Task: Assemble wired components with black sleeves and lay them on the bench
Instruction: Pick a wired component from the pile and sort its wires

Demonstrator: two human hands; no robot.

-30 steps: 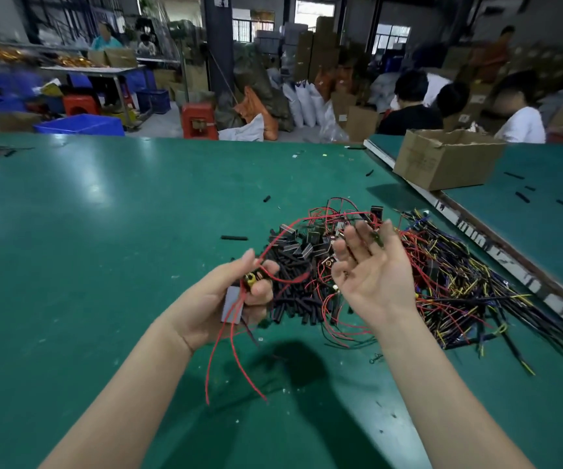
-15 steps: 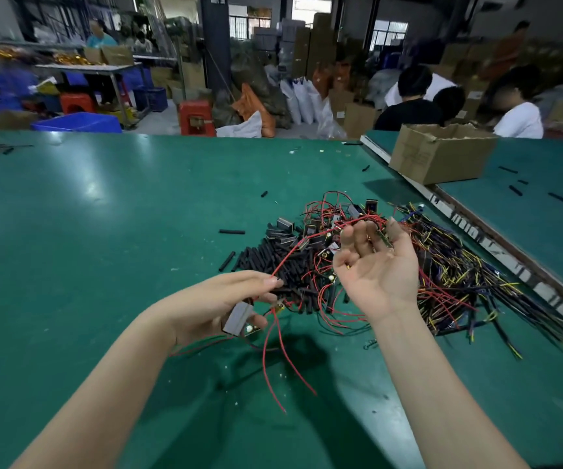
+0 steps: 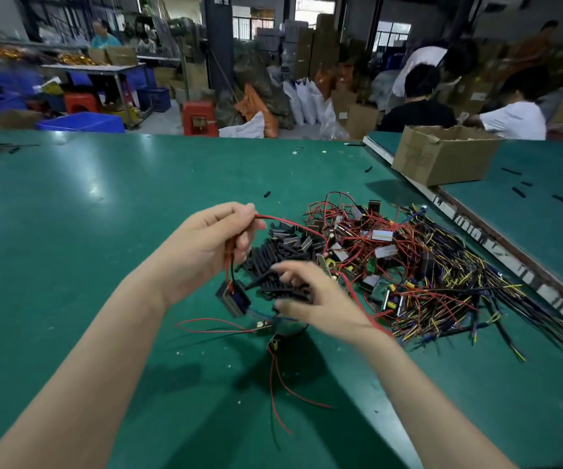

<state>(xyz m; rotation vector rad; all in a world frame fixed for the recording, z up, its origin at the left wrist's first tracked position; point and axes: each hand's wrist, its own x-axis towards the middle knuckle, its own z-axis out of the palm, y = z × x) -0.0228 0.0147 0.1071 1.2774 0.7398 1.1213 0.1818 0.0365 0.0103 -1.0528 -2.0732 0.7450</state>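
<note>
So we're now pinching the red wire (image 3: 283, 219) in our left hand (image 3: 205, 245), component (image 3: 233, 298) dangling, while our right hand (image 3: 310, 296), fingers loose and holding nothing, is dropping from mid-air onto the black sleeves (image 3: 273, 265) to grab 1.

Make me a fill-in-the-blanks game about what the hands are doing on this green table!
The left hand pinches a thin ____ wire. A small dark box-shaped component hangs ____ that hand. The right hand reaches into the heap of short ____ tube sleeves. The brown cardboard box stands on the ____ side of the green bench.

Missing words: red; below; black; right
</note>
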